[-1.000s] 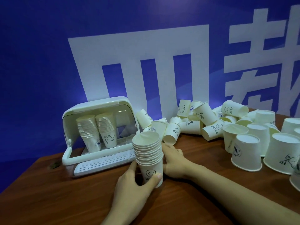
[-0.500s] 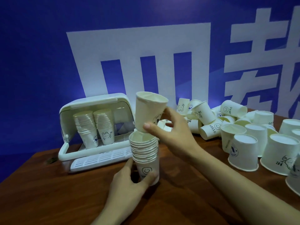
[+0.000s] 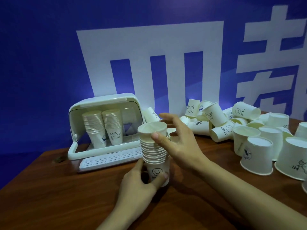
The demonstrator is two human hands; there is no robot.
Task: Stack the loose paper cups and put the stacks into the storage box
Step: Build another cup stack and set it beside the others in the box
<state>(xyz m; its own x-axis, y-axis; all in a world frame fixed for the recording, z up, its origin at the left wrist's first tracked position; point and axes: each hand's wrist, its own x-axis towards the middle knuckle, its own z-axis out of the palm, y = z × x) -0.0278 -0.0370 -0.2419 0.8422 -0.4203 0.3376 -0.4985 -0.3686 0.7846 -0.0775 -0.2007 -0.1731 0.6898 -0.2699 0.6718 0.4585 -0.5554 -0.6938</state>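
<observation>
Stack [image 3: 153,146] base in left hand [image 3: 141,188] grip — right hand [image 3: 179,143] thumb at top.

Bare brown wooden surface [image 3: 49,196] lay open at front left. The white plastic storage box [image 3: 103,103] kept a free bay right of its two cream cup stacks [image 3: 103,127]; scattered white paper cups [image 3: 249,138] crowded the right.

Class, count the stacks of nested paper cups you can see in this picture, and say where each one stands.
3. Two stacks stand side by side inside the storage box; one stack is on the table, held by the left hand. More may be hidden.
</observation>
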